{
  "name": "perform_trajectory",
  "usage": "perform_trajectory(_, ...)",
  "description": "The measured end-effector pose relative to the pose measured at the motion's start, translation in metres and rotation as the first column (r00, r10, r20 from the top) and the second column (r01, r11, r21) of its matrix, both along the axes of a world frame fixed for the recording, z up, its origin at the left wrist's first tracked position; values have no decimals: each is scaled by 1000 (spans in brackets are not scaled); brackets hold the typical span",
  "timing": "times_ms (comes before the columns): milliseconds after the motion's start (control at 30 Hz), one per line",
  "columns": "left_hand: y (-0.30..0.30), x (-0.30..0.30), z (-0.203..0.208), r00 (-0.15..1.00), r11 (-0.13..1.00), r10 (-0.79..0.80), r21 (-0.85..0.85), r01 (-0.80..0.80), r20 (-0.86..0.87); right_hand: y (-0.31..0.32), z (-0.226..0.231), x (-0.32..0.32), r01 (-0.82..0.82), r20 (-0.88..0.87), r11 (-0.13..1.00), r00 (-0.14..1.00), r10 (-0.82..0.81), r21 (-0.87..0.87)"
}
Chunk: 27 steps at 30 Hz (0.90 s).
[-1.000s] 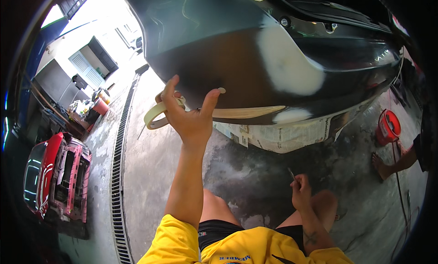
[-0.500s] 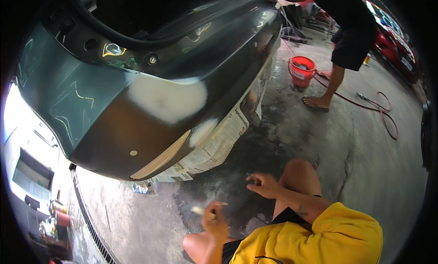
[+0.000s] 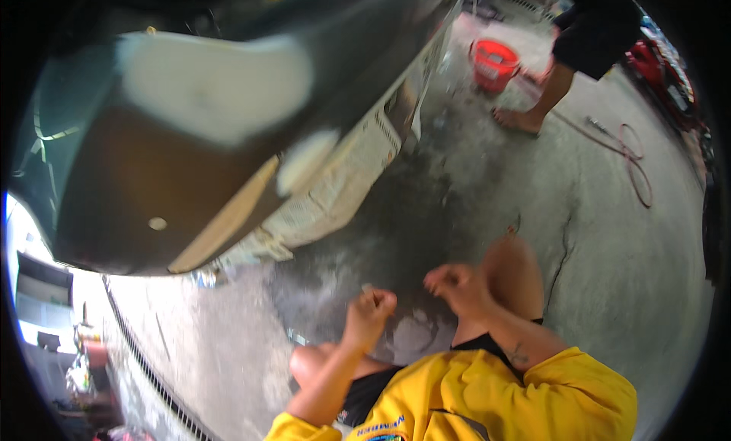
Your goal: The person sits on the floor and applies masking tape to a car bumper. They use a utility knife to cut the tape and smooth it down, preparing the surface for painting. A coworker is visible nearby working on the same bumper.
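Above my knees, my left hand (image 3: pixel 370 316) is closed in a fist, with a tiny pale bit showing at its upper side; whatever it grips is mostly hidden. To its right, my right hand (image 3: pixel 458 289) has curled, slightly blurred fingers, and I cannot make out what is in them. Both hands are apart from each other and from the car. Ahead stands a dark green car bumper (image 3: pixel 190 163) with a large whitish sanded patch (image 3: pixel 217 87). A smaller white patch (image 3: pixel 307 161) sits beside a tan strip (image 3: pixel 228 216). Newspaper sheets (image 3: pixel 335 193) hang along the bumper's lower edge.
A red bucket (image 3: pixel 495 66) stands on the wet concrete floor (image 3: pixel 365 250). Beside it, another person's bare leg and foot (image 3: pixel 525 119) show. A reddish hose (image 3: pixel 636 167) lies coiled farther right. On the left runs a floor drain grate (image 3: pixel 145 369).
My view has tipped down and nearer the bumper. My left hand has risen toward my right hand. The pale piece that stuck out of my left hand no longer shows.
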<state>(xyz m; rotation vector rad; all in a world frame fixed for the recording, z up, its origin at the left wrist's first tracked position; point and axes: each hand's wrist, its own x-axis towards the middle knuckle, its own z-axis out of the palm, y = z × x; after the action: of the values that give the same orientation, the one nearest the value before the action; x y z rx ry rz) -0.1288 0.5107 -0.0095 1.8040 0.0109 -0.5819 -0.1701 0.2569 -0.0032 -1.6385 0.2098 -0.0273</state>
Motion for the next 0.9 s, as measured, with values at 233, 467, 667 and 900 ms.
perform_trajectory(233,147,-28,-33,612,109,-124,603,790,-781,-25,65,45,556,-378,797,808,-452,235)
perform_trajectory(467,-11,-201,90,329,147,-738,335,931,-590,-54,98,-25,515,-633,829,721,-282,217)
perform_trajectory(667,39,-172,219,619,-23,-11,619,785,-785,-105,129,-130,522,-473,853,754,-457,9)
perform_trajectory(900,244,-347,340,511,25,-268,525,851,-817,-321,164,-293,495,-577,741,471,-667,-453)
